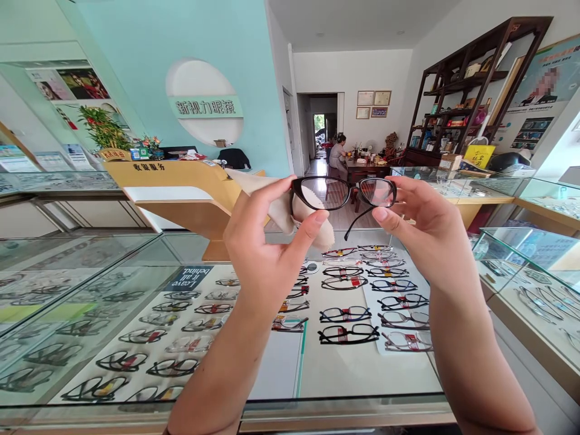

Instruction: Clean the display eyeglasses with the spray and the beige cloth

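Observation:
A pair of black-framed eyeglasses [348, 194] is held up in front of me, above the glass counter. My left hand [267, 235] grips the left end of the frame between thumb and fingers. A pale cleaning cloth [281, 212] hangs in that same hand, partly behind the left lens. My right hand [421, 223] pinches the right end of the frame, its thumb below the right lens. One dark temple arm points down beneath the frame, between the hands.
Under the glass display counter [267, 368] lie several rows of eyeglass frames [348, 333]. A yellow reception desk [181, 187] stands ahead on the left. Another glass case [534, 290] is at the right. Far back, a person [338, 158] sits at a table near dark shelves [457, 103].

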`<state>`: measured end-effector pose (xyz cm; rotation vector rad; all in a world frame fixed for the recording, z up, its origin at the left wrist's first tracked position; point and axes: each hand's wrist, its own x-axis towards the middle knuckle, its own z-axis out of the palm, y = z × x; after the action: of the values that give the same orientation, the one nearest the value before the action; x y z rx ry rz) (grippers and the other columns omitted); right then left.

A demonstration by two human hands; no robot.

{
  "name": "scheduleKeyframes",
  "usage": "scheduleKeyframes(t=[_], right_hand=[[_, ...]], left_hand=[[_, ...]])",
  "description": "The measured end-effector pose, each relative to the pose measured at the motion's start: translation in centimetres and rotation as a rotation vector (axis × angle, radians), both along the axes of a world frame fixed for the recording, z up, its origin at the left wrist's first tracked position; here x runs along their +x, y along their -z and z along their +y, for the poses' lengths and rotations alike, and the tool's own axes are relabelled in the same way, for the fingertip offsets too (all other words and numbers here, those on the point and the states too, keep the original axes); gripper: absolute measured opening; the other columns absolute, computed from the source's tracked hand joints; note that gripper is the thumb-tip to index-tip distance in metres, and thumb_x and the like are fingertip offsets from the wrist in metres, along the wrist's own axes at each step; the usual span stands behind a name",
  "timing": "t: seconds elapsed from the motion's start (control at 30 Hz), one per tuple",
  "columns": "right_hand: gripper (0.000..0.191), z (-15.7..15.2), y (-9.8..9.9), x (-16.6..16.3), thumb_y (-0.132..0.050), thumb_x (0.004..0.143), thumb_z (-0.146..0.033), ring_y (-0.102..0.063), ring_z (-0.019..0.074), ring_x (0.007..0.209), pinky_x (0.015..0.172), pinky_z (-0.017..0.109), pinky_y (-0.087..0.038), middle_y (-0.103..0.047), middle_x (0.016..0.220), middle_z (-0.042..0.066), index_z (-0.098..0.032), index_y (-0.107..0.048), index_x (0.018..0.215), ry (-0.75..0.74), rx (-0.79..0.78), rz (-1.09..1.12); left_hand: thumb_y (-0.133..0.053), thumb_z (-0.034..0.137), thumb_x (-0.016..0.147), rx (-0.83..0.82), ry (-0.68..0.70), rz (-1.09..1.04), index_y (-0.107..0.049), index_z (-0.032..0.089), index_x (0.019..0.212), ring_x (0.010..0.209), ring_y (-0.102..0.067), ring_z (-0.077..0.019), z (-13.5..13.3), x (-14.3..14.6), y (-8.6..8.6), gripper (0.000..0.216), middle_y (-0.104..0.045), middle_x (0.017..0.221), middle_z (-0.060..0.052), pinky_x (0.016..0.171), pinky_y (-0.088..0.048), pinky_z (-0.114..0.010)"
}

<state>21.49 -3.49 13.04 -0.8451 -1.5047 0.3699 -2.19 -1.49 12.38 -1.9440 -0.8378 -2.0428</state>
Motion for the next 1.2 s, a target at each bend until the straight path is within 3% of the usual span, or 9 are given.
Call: scheduleKeyframes(t=[0.13,0.37,0.53,0.7,0.93,1.2], right_hand=[[0.048,0.0,0.0,-0.2,-0.084,0.093,-0.054,-0.074,0.0284,0.116,0.083,0.042,-0.07,-0.076,0.129,0.01,-0.031,-0.072,0.133,0.007,0.013,0.015],[0.049,0.0,0.2,0.0,-0.085,0.093,-0.053,-0.074,0.0292,0.116,0.083,0.044,-0.07,-0.075,0.131,0.01,-0.033,-0.072,0.136,0.054,0.002,0.01],[0.051,0.1,0.3,-0.1,-0.087,0.09,-0.051,-0.073,0.0288,0.114,0.083,0.044,-0.071,-0.074,0.135,0.01,-0.032,-0.074,0.135,0.085,0.008,0.022],[0.053,0.1,0.2,-0.2,-0.086,0.091,-0.048,-0.074,0.0298,0.114,0.086,0.046,-0.07,-0.075,0.134,0.011,-0.03,-0.073,0.14,0.134,-0.007,-0.012],[0.054,0.0,0.0,-0.1,-0.083,0.092,-0.047,-0.075,0.0321,0.116,0.095,0.056,-0.068,-0.076,0.136,0.01,-0.032,-0.073,0.143,0.182,-0.037,-0.067],[0.052,0.2,0.2,-0.2,-0.081,0.093,-0.046,-0.076,0.0311,0.115,0.097,0.056,-0.067,-0.076,0.134,0.01,-0.033,-0.072,0.143,0.219,-0.024,-0.114]], left_hand=[[-0.085,0.05,0.093,-0.028,0.009,0.006,-0.073,0.039,0.135,0.136,-0.065,-0.035,-0.1,-0.1,0.0,0.046,-0.076,0.131,-0.003,0.11,-0.059,-0.061],[-0.091,0.048,0.087,0.008,-0.112,0.036,-0.075,0.038,0.137,0.112,-0.071,-0.03,-0.1,0.0,0.3,0.053,-0.079,0.121,-0.003,0.099,-0.062,-0.052],[-0.089,0.047,0.09,-0.052,-0.021,0.016,-0.073,0.039,0.141,0.101,-0.074,-0.0244,0.0,0.0,0.6,0.054,-0.077,0.127,-0.003,0.092,-0.064,-0.044],[-0.086,0.05,0.092,-0.071,0.01,-0.007,-0.073,0.039,0.14,0.088,-0.076,-0.0218,-0.2,0.4,0.6,0.051,-0.077,0.131,-0.003,0.081,-0.067,-0.043],[-0.084,0.046,0.094,-0.1,-0.073,0.033,-0.071,0.036,0.142,0.091,-0.08,-0.0219,-0.9,0.9,0.4,0.051,-0.076,0.128,-0.005,0.083,-0.068,-0.043],[-0.083,0.047,0.095,-0.103,-0.058,0.036,-0.072,0.037,0.141,0.093,-0.079,-0.0232,-1.0,0.8,0.2,0.048,-0.076,0.129,-0.005,0.084,-0.068,-0.046]])
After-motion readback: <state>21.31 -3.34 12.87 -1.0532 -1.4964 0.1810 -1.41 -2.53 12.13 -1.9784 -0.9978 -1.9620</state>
